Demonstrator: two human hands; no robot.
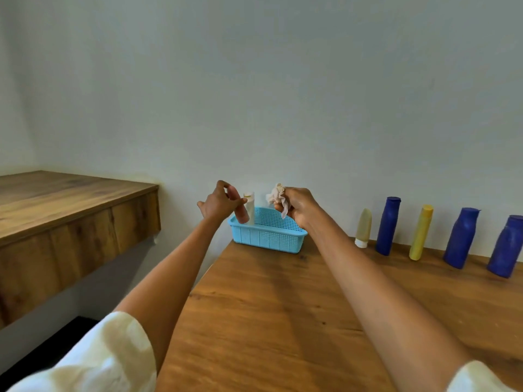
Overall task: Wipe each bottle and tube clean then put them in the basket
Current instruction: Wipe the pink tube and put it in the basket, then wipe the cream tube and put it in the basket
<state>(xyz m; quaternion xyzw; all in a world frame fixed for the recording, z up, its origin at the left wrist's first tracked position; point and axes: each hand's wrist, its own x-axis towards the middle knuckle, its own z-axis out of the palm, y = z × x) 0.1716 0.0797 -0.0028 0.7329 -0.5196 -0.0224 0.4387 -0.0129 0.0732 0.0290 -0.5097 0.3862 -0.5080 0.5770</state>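
Observation:
My left hand (219,204) pinches a pink tube (240,215) over the left end of the light blue basket (268,236), with the tube's lower end down inside it. A white tube (250,206) stands upright right beside the pink one in the basket. My right hand (298,207) grips a crumpled beige cloth (278,197) above the basket's back rim. Along the wall to the right stand a beige tube (363,228), a blue bottle (388,226), a yellow bottle (420,233) and two more blue bottles (460,239) (505,247).
The basket sits at the far left corner of the wooden table (268,312), against the pale wall. A second wooden counter (56,199) lies to the left across a gap, with dark floor below.

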